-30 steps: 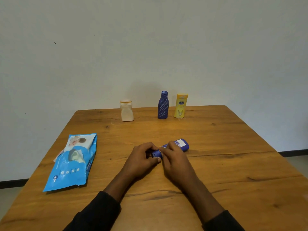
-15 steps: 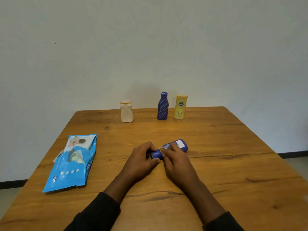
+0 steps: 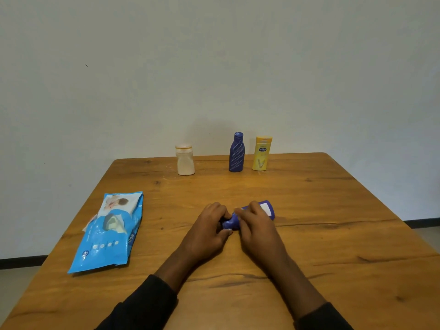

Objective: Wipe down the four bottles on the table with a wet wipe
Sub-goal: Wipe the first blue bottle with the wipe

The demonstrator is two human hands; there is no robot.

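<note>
Left hand [image 3: 207,231] and right hand [image 3: 258,227] around small blue bottle [image 3: 229,223], seemingly on its side

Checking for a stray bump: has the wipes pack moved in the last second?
No. The wipes pack lies at the same spot and angle by the table's left edge.

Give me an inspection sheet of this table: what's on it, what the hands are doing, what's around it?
Surface: wooden table, grain with dark cracks.
Job's things: white bottle, tall blue bottle and yellow bottle upright along the far edge; small blue bottle on its side near the middle; wipes pack flat at the left.
Clutter: nothing seen.
Hands: left hand and right hand both grip the small blue bottle; a wipe in them cannot be made out.
Cables: nothing seen.
Surroundings: pale wall; dark skirting low at both sides.
</note>
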